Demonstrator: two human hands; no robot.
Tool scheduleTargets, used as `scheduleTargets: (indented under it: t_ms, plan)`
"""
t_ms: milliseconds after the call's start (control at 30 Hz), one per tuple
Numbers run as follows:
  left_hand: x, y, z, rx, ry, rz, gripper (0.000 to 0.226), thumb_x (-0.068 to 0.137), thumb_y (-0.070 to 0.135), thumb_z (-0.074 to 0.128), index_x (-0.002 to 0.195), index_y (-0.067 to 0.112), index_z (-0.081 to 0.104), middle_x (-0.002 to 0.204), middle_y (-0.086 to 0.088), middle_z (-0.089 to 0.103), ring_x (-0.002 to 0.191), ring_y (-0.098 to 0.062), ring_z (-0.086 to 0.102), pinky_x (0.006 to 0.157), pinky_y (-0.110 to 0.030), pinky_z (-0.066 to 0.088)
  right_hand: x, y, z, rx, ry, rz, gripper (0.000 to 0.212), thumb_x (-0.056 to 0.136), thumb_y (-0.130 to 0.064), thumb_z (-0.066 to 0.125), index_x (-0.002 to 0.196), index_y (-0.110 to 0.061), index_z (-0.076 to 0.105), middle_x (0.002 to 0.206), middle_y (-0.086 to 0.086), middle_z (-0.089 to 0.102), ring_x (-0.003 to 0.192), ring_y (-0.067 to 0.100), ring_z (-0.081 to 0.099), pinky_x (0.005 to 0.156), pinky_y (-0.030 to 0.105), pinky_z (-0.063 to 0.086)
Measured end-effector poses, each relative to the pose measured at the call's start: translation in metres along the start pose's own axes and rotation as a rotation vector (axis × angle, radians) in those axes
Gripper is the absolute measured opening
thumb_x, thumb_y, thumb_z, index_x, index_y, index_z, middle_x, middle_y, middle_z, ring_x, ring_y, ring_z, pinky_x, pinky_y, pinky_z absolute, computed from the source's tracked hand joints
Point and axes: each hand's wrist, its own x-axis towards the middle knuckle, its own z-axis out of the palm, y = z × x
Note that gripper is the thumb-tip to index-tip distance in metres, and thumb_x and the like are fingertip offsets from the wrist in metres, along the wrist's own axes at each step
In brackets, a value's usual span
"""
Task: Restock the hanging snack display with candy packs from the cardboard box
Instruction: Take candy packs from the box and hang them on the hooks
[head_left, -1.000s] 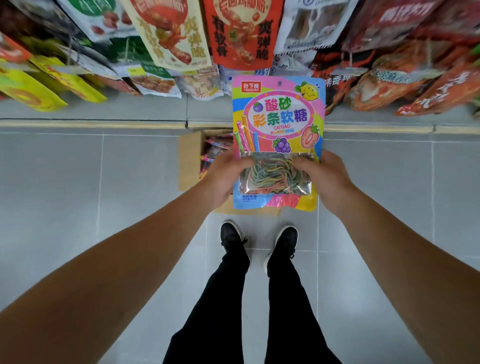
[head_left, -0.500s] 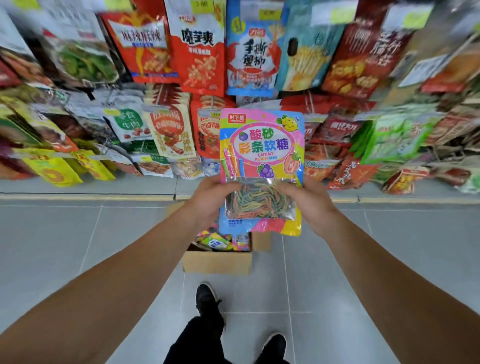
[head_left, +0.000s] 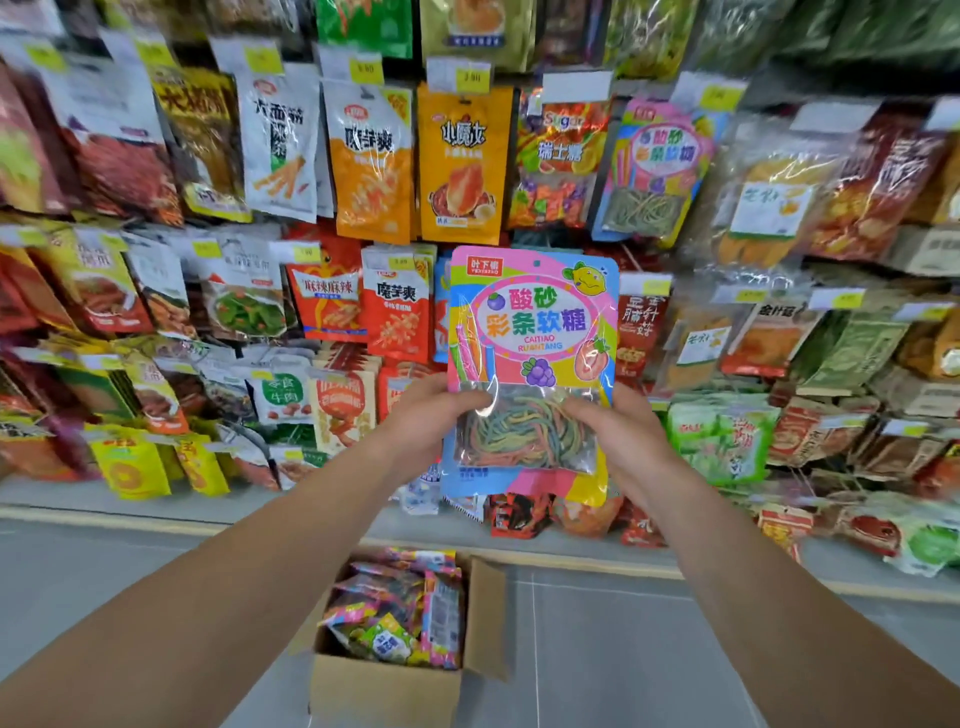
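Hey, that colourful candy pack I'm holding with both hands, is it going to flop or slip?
The glossy pink-and-blue candy pack probably bends easily: it is a thin plastic pouch. Its shiny film may be slippery. It looks light, since the left hand and right hand hold it by its lower edges.

A candy pack (head_left: 534, 332), pink, blue and yellow with fruit cartoons and a clear window showing multicoloured sour strips, is held upright, facing the camera, before the hanging snack display (head_left: 374, 161). An identical pack (head_left: 655, 171) hangs up and to its right. Below on the floor, the open cardboard box (head_left: 395, 686) holds more packs (head_left: 400, 608), jumbled.
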Motion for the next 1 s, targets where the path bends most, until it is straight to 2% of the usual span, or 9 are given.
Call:
scheduleTargets:
  t_ms: [67, 167, 200, 333, 400, 500, 567, 767, 1000]
  plan:
    - [0.005, 0.02, 0.009, -0.019, -0.011, 0.034, 0.009, 0.087, 0.009, 0.068, 0.094, 0.006, 0.072, 0.102, -0.013, 0.074, 0.099, -0.03, 0.069, 0.097, -0.05, 0.05, 0.003, -0.015, -0.011, 0.004, 0.012, -0.026, 0.022, 0.083, -0.025, 0.072, 0.105, -0.027, 0.071, 0.105, -0.008, 0.075, 0.102, 0.014, 0.069, 0.097, 0.041, 0.051]
    - [0.017, 0.049, 0.023, -0.068, 0.015, 0.075, 0.039, 0.077, 0.032, 0.081, 0.106, 0.011, 0.064, 0.116, -0.008, 0.067, 0.113, -0.026, 0.061, 0.103, -0.049, 0.044, 0.012, -0.034, -0.029, 0.027, 0.017, -0.045, 0.028, 0.087, -0.025, 0.072, 0.114, -0.022, 0.066, 0.118, -0.005, 0.069, 0.114, 0.01, 0.062, 0.098, 0.033, 0.046]
    - [0.02, 0.055, 0.027, -0.096, 0.016, 0.106, 0.027, 0.082, 0.029, 0.077, 0.101, 0.015, 0.063, 0.112, -0.002, 0.067, 0.112, -0.022, 0.061, 0.103, -0.045, 0.043, 0.015, -0.037, -0.033, 0.034, 0.004, -0.038, 0.031, 0.087, -0.025, 0.072, 0.117, -0.02, 0.065, 0.12, -0.005, 0.068, 0.117, 0.011, 0.06, 0.102, 0.034, 0.044]
    - [0.043, 0.079, 0.047, -0.1, -0.019, 0.184, 0.008, 0.095, 0.022, 0.063, 0.087, 0.021, 0.061, 0.088, 0.014, 0.067, 0.091, -0.005, 0.062, 0.089, -0.029, 0.042, 0.038, -0.049, -0.05, 0.061, -0.003, -0.047, 0.013, 0.092, -0.013, 0.067, 0.092, -0.024, 0.061, 0.094, -0.014, 0.067, 0.094, 0.004, 0.062, 0.087, 0.021, 0.044]
    - [0.067, 0.088, 0.051, -0.109, -0.002, 0.211, 0.013, 0.095, 0.023, 0.063, 0.084, 0.017, 0.06, 0.076, 0.013, 0.068, 0.073, 0.001, 0.063, 0.075, -0.021, 0.047, 0.057, -0.052, -0.056, 0.015, 0.023, -0.062, 0.017, 0.088, -0.02, 0.072, 0.105, -0.023, 0.066, 0.103, -0.009, 0.072, 0.104, 0.012, 0.065, 0.084, 0.023, 0.047]
    - [0.1, 0.1, 0.053, -0.101, -0.005, 0.221, 0.019, 0.096, 0.021, 0.06, 0.106, 0.007, 0.068, 0.098, -0.001, 0.076, 0.092, -0.016, 0.071, 0.075, -0.027, 0.054, 0.082, -0.06, -0.063, -0.052, 0.028, -0.058, 0.035, 0.079, -0.034, 0.075, 0.112, -0.025, 0.069, 0.111, -0.007, 0.073, 0.109, 0.016, 0.066, 0.101, 0.045, 0.048]
    - [0.127, 0.108, 0.054, -0.087, -0.013, 0.239, 0.02, 0.096, 0.02, 0.061, 0.108, 0.007, 0.069, 0.104, -0.007, 0.075, 0.094, -0.021, 0.072, 0.08, -0.034, 0.054, 0.103, -0.066, -0.069, -0.097, 0.03, -0.061, 0.021, 0.082, -0.031, 0.073, 0.103, -0.029, 0.073, 0.104, -0.007, 0.075, 0.104, 0.019, 0.068, 0.102, 0.05, 0.048]
    - [0.195, 0.128, 0.057, -0.068, -0.025, 0.267, 0.014, 0.096, 0.018, 0.061, 0.104, 0.011, 0.07, 0.106, -0.009, 0.074, 0.09, -0.022, 0.073, 0.082, -0.037, 0.058, 0.178, -0.095, -0.088, -0.279, 0.215, -0.17, 0.029, 0.084, -0.028, 0.075, 0.106, -0.014, 0.063, 0.096, 0.005, 0.068, 0.091, 0.02, 0.065, 0.077, 0.032, 0.049]
    - [0.258, 0.152, 0.078, -0.005, 0.002, 0.277, 0.01, 0.095, 0.02, 0.063, 0.097, 0.013, 0.069, 0.097, -0.004, 0.076, 0.084, -0.015, 0.073, 0.07, -0.026, 0.054, 0.249, -0.146, -0.129, -0.419, 0.38, -0.312, 0.036, 0.088, -0.032, 0.07, 0.12, -0.019, 0.059, 0.11, -0.005, 0.062, 0.1, 0.014, 0.06, 0.088, 0.028, 0.046]
